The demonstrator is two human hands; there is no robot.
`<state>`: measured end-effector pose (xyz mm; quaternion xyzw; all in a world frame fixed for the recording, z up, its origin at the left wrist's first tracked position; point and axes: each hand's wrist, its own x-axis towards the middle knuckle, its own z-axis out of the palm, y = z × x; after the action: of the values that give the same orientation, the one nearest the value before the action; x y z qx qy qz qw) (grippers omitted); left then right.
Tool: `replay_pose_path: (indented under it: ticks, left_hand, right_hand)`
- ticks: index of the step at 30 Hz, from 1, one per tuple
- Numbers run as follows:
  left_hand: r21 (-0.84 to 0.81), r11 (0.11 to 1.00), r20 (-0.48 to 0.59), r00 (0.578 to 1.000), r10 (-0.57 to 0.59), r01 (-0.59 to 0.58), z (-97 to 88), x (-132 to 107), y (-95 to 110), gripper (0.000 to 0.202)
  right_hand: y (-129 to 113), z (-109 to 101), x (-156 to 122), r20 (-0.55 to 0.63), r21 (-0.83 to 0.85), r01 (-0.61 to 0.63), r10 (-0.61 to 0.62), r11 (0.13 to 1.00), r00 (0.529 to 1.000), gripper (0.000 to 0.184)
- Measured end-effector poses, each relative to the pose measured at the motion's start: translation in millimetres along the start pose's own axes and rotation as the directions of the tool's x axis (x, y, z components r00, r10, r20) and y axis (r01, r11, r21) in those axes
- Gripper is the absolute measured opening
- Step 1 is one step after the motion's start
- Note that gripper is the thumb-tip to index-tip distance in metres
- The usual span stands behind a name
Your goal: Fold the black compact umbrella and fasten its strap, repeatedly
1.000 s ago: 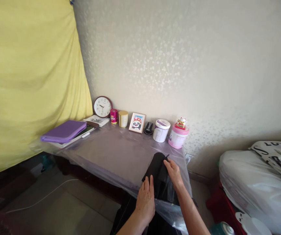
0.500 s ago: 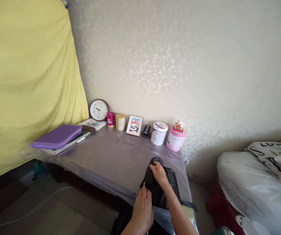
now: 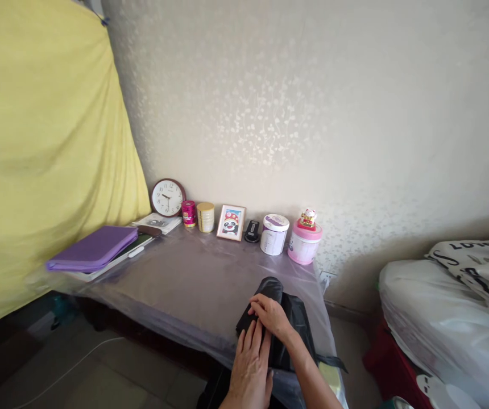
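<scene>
A shiny black bag-like bundle [image 3: 298,318], folded thin, lies at the near right corner of the covered table. I cannot tell its exact kind; a dark strap [image 3: 333,362] sticks out on its right. My left hand [image 3: 251,355] rests palm down on the near left part of it, fingers stretched out. Just beyond, my right hand [image 3: 269,314] lies on the rolled-over left portion, its fingers bent and closed on the material. The two hands almost touch, and they cover part of the bundle.
Along the wall stand a clock [image 3: 168,197], a pink can [image 3: 189,214], a yellow-lidded jar [image 3: 206,218], a framed panda picture [image 3: 231,222], a black device [image 3: 252,231], a white tub [image 3: 274,235] and a pink tub [image 3: 304,244] with a figurine. A purple folder [image 3: 93,248] lies left.
My left hand has moved forward and flattened onto the black bundle. My right hand has shifted slightly left and down, pressing its fold lower. The view has tilted a little.
</scene>
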<state>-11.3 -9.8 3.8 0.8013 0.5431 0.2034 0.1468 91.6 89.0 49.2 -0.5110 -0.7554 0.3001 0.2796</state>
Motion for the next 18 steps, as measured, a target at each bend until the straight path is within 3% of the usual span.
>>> replay_pose_path:
  ticks: [3, 9, 12, 15, 18]
  left_hand:
    - [0.007, 0.999, 0.077, 0.996, -0.041, 0.040, 12.2, 5.5, -5.6, 0.075]
    - [0.044, 0.998, 0.083, 0.996, -0.040, 0.037, 22.6, 7.2, -9.7, 0.072]
    - [0.046, 0.997, 0.107, 0.992, -0.064, 0.059, 23.1, 7.6, -6.6, 0.088]
    - [0.060, 0.990, 0.168, 0.976, -0.135, 0.127, 23.5, 9.6, -4.0, 0.102]
    - [0.078, 0.981, 0.207, 0.960, -0.189, 0.176, 24.9, 12.0, -4.5, 0.101]
  right_hand:
    - [-4.0, -2.0, -16.2, 0.024, -0.012, 0.096, -0.096, 0.995, 0.995, 0.024]
    - [3.4, -4.4, -45.6, -0.064, -0.099, 0.332, -0.339, 0.938, 0.939, 0.028]
    - [16.9, -5.9, -38.3, -0.050, -0.201, 0.365, -0.381, 0.909, 0.923, 0.030]
    - [31.5, -9.1, -18.4, -0.065, -0.288, 0.319, -0.351, 0.903, 0.934, 0.031]
    - [43.4, -13.2, 4.9, -0.085, -0.334, 0.261, -0.304, 0.906, 0.949, 0.031]
